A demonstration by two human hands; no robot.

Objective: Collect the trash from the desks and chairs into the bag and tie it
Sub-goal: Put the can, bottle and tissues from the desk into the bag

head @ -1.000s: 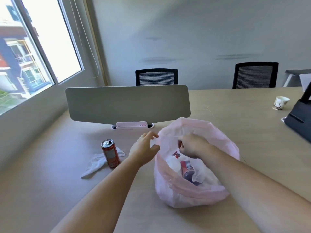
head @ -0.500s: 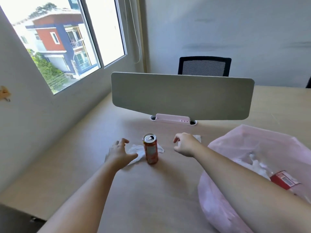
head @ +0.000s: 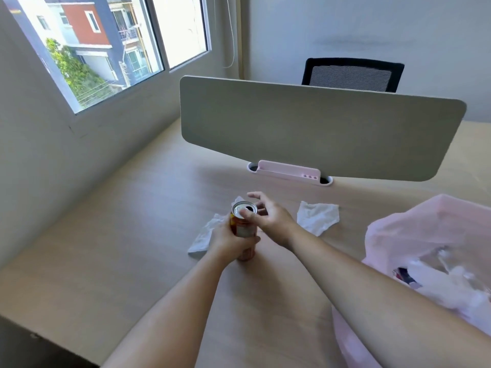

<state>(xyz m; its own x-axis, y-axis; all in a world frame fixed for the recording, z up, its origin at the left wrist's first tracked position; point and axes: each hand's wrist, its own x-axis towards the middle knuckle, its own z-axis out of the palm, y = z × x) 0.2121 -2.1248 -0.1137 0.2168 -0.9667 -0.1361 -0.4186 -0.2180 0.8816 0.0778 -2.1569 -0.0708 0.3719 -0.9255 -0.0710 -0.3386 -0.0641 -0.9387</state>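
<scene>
a window (head: 106, 49) fills the far left wall, beside the pale wooden desk (head: 119, 235). on the desk, left of centre, a crumpled white tissue (head: 203, 236) lies flat, its right edge hidden behind the left hand (head: 231, 241).

that hand comes in from below, forearm stretched forward, and clenches the lower half of the orange drink can (head: 243, 224), fingers wrapped round its side. the can stands about upright, base on the desk, its silver opened top showing above the fist. the tissue is just beside it on the left.

the right hand (head: 269, 219) reaches in from the lower right, wrist bent toward the can. its thumb tip rests on the near edge of the can's lid. the other fingers are spread and loosely curved beyond the rim, the index finger raised clear, so this hand is relaxed and not closed round the can.

right of that hand, apart from the can, lies a second torn tissue (head: 317, 217). behind both stands a grey divider panel (head: 318, 128) with a pink holder (head: 288, 172) at its foot, and a black mesh chair (head: 352, 74) behind the panel.

at the far right the pink bag (head: 414, 229) sits on the desk, mouth open, with white scraps and a red wrapper inside, well apart from the can. the right forearm crosses in front of it.
</scene>
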